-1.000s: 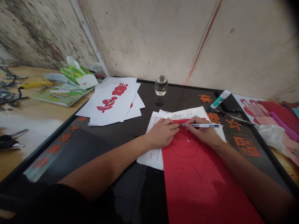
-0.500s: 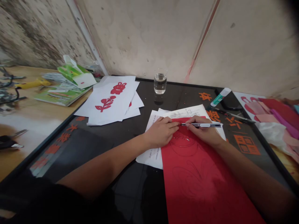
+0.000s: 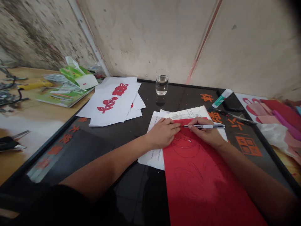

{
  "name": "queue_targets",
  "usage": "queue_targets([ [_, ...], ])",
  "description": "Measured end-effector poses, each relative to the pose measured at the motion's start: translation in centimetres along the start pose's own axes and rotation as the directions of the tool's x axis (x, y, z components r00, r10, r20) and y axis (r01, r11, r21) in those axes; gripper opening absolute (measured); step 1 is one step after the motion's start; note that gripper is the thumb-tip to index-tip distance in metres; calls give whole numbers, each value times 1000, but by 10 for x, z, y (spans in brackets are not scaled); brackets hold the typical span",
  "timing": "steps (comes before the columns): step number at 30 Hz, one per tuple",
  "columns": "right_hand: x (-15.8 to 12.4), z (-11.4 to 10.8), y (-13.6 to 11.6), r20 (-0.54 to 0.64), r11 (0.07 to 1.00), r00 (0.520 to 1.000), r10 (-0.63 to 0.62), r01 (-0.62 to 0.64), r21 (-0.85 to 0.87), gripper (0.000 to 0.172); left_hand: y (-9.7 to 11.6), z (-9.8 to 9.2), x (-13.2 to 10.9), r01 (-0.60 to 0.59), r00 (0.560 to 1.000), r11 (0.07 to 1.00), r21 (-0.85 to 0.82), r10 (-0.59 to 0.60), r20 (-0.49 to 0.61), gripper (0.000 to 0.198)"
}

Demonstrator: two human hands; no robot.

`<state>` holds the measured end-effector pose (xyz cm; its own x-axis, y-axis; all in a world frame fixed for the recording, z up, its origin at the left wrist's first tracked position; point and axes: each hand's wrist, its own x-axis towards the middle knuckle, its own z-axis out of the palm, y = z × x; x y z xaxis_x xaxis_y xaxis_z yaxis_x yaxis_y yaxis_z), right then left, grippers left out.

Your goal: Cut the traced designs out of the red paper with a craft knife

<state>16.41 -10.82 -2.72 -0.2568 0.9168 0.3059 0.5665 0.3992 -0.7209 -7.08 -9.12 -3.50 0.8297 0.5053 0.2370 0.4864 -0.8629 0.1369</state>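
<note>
My left hand (image 3: 164, 132) lies flat on the upper left of a long red sheet of paper (image 3: 188, 175), its fingers stretched to the right. A slim silver-and-dark pen (image 3: 208, 126) with a white part on its side is pinched in my right hand (image 3: 207, 133). Its tip points left, close to my left fingertips, at the paper's upper part. Dark curved outlines cover the red sheet, including a butterfly-like shape. A small pale spot shows inside the upper outline. Under the red sheet are white printed pages (image 3: 152, 157).
A glass of water (image 3: 162, 84) stands near the wall. White sheets (image 3: 110, 116) with red paper flowers lie at left, beside a green booklet (image 3: 63, 97). A glue stick (image 3: 222, 99), a thin silver tool (image 3: 242, 118) and coloured papers (image 3: 285, 116) are at right.
The view has shifted very slightly. Both hands and the pen keep almost the same place on the red paper.
</note>
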Motion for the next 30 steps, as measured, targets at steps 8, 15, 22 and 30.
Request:
queue_targets([
  [8,6,-9,7,113,1000,994,-2,-1,26,20,-1,1,0,-13,1000,1000,22,12,22,43],
  [15,5,-11,12,124,997,992,-20,12,71,20,-1,-1,0,-13,999,1000,21,12,51,43],
  [22,5,-15,12,126,998,992,-20,12,66,19,-2,-1,-1,-14,999,999,34,12,35,42],
  [30,5,-16,13,148,998,988,-31,23,54,20,0,1,1,-94,995,994,58,92,26,40],
])
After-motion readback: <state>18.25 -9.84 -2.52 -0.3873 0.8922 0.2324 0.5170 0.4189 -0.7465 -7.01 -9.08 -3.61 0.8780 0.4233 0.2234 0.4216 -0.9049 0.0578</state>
